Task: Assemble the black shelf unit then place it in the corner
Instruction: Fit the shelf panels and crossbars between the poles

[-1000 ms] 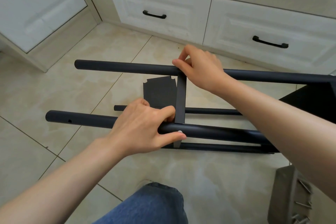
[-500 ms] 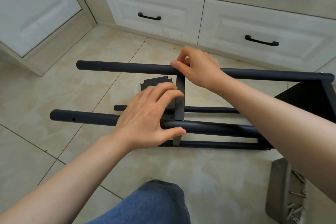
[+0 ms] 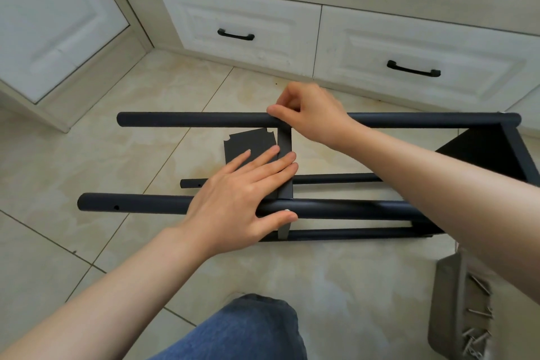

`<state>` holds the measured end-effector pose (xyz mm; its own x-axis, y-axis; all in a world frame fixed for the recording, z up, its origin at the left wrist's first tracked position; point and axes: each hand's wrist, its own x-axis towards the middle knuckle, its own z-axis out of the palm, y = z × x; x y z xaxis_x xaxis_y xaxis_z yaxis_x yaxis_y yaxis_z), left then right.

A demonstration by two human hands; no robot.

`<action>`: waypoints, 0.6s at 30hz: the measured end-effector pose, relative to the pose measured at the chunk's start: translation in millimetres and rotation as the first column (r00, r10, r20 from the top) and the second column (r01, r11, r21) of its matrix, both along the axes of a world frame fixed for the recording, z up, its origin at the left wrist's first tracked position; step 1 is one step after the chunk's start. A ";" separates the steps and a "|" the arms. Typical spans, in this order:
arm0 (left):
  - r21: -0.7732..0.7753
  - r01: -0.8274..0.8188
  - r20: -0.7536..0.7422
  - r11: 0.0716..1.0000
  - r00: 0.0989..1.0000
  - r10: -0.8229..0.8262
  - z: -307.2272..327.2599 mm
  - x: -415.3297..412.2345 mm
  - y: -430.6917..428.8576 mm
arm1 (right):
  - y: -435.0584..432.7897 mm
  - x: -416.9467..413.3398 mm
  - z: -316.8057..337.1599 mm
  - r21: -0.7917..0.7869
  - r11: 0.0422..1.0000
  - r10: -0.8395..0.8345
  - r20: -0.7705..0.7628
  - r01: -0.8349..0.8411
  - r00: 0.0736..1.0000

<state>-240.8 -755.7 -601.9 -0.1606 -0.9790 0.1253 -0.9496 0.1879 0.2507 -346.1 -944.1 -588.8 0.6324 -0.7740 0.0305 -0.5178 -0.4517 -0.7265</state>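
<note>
The tiled floor (image 3: 87,155) is my workplace, in front of the white drawers (image 3: 239,26), because the black shelf unit (image 3: 350,233) is too long to handle anywhere else. It lies on its side across the tiles, part built and nowhere near a corner yet. The far tube (image 3: 190,120) and near tube (image 3: 146,203) run left to right in front of me, joined at the right by the end panel (image 3: 482,155). Their left ends are free. Between them the middle panel (image 3: 285,155) stands edge-on, and I judge I am seating it square before it gets fixed. My left grip (image 3: 242,199) is wide. Its fingers lie straight and flat against the panel to keep it from tipping, and the thumb braces on the near side of the near tube. My right grip (image 3: 315,117) is narrow. Thumb and curled fingers pinch the far tube just where the panel's top edge meets it, to line the two up. Whether a fastener sits between those fingertips I cannot tell. My knee (image 3: 248,330) is below the work, so I am crouched close. The grey tray (image 3: 447,301) stands to my right within reach, with loose screws (image 3: 479,283) in it. One pale screw head (image 3: 287,210) shows on the near tube just above my left thumb, so that joint looks pinned already.
</note>
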 end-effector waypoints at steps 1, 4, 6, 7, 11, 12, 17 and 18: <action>0.012 -0.001 -0.008 1.000 1.000 0.001 0.2 0.1 0.1 | 0.5 -2.0 3.9 0.081 0.997 -0.009 0.095 0.001 0.995; 0.023 -0.004 -0.014 1.000 1.000 0.004 0.7 0.2 0.7 | -0.1 -20.0 16.2 0.197 0.980 -0.086 0.298 0.027 0.951; 0.021 -0.007 -0.017 1.000 1.000 0.008 1.0 -0.1 0.6 | 3.2 -40.8 19.3 0.236 0.972 -0.090 0.322 0.012 0.942; 0.019 -0.010 -0.020 1.000 1.000 0.010 1.1 -0.2 0.6 | 6.3 -52.4 18.9 0.272 0.962 -0.075 0.318 -0.015 0.945; 0.022 -0.009 -0.018 1.000 1.000 0.009 1.5 -1.2 1.3 | 20.0 -89.1 9.6 0.363 0.925 0.049 0.177 -0.112 0.983; 0.018 -0.008 -0.017 1.000 1.000 0.008 1.7 -1.5 1.4 | 22.1 -91.8 6.2 0.382 0.915 0.090 0.126 -0.132 0.988; 0.011 -0.009 -0.023 1.000 1.000 0.009 0.8 -1.8 2.7 | 33.6 -76.5 -8.9 0.486 0.841 0.259 0.019 -0.236 0.966; 0.012 -0.007 -0.022 1.000 1.000 0.007 0.5 -1.5 3.3 | 36.6 -71.5 -11.1 0.494 0.830 0.291 0.012 -0.259 0.957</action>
